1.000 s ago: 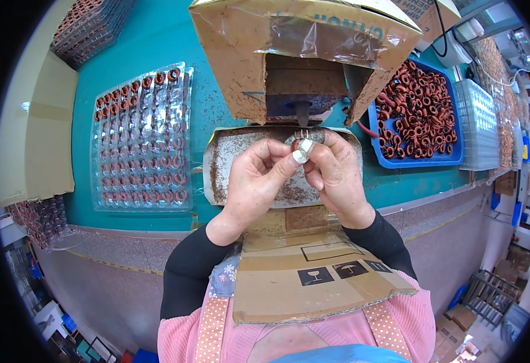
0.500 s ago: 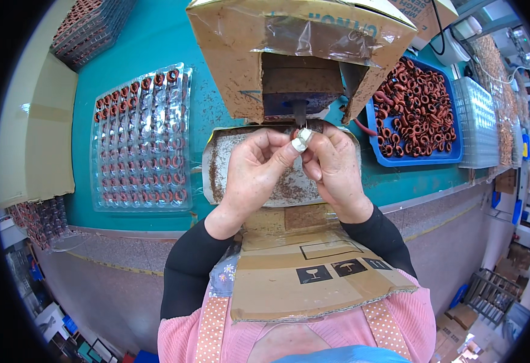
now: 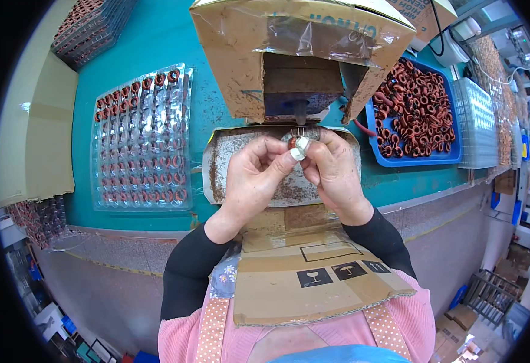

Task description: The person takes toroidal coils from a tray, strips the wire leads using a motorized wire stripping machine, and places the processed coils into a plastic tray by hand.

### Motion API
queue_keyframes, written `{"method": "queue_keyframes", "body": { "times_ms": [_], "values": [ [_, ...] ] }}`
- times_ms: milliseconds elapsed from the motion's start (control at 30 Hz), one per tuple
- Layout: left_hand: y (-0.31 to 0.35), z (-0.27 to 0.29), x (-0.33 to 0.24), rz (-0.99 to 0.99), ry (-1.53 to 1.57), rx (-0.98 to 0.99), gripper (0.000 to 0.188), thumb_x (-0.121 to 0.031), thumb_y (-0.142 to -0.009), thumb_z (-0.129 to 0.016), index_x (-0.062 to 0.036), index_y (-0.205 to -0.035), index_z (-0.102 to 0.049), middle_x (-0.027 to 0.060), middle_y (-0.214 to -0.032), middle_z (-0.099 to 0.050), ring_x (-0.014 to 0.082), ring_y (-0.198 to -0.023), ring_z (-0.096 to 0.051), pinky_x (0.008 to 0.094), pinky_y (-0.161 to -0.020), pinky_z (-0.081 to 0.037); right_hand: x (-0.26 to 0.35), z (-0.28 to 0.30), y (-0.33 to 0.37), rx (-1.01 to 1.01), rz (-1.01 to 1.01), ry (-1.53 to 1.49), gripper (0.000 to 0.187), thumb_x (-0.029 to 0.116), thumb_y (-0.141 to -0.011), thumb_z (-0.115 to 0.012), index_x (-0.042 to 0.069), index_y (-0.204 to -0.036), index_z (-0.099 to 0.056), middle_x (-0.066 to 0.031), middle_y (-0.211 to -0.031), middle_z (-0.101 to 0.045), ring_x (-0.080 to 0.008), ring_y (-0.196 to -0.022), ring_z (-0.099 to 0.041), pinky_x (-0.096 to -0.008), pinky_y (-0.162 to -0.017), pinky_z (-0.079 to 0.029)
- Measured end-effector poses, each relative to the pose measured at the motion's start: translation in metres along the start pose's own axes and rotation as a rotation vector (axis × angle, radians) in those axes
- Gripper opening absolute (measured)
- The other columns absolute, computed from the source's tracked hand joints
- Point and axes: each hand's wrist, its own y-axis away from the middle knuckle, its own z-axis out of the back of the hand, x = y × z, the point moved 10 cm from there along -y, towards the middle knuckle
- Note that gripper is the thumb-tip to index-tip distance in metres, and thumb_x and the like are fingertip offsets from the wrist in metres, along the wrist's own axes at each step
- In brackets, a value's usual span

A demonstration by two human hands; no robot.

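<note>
At the middle of the clock, the left hand (image 3: 250, 181) and right hand (image 3: 339, 175) pinch a small copper-red coil (image 3: 292, 143) between their fingers, the thumbs wrapped in white tape (image 3: 298, 153). Its thin metal pins point to twelve, just below a dark rod (image 3: 300, 109) in the opening of a cardboard box (image 3: 234, 78). Large teal capitals, upside down from here, run along the upper front of that box, partly behind shiny clear tape. Between one and two o'clock, a second box (image 3: 419, 15) bears several lines of darker print.

At six, a cardboard sheet (image 3: 271, 296) across the chest carries black squares showing a wine glass, an umbrella and upright arrows, beside a printed outline. Under the hands lies a speckled pale board (image 3: 283, 190) on the green table (image 3: 131, 221).

At nine, a clear tray (image 3: 144, 142) holds coils in rows; at ten stand stacked trays (image 3: 92, 27). Between two and three, a blue tray (image 3: 419, 162) holds heaped coils (image 3: 416, 109).
</note>
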Motion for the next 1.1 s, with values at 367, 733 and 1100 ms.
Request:
{"method": "queue_keyframes", "body": {
  "times_ms": [367,733,1100],
  "values": [
    [0.018,-0.02,-0.076,-0.763,-1.069,-0.147,0.023,-0.008,-0.067,-0.078,-0.0025,-0.082,-0.062,0.0061,-0.069,-0.055,0.0147,-0.056,-0.053,0.027,-0.052,-0.043,-0.002,-0.006,0.0,0.147,-0.003,0.342,0.025,0.025,-0.095,-0.051,0.001,-0.095,-0.059,-0.0026,-0.08,-0.059,-0.0062,-0.067,-0.056,-0.0202,-0.058,-0.046],
    [-0.005,-0.001,-0.006,0.015,-0.164,0.015,0.018,-0.01,-0.079,-0.073,-0.0004,-0.092,-0.064,0.0015,-0.078,-0.062,0.0073,-0.073,-0.058,0.0231,-0.066,-0.048,0.007,0.0,0.005,0.101,-0.13,0.26,0.025,0.023,-0.093,-0.053,0.0,-0.101,-0.057,-0.0021,-0.079,-0.058,-0.0051,-0.06,-0.053,-0.0185,-0.051,-0.041],
    [-0.005,-0.003,0.0,0.01,0.06,0.016,0.011,-0.006,-0.084,-0.068,0.0007,-0.091,-0.063,0.0023,-0.084,-0.064,0.0052,-0.076,-0.057,0.0195,-0.067,-0.047,0.011,0.002,-0.002,0.011,-0.057,0.198,0.018,0.017,-0.085,-0.06,-0.001,-0.083,-0.057,0.0004,-0.065,-0.053,-0.0028,-0.052,-0.043,-0.0184,-0.045,-0.033]
  ]
}}
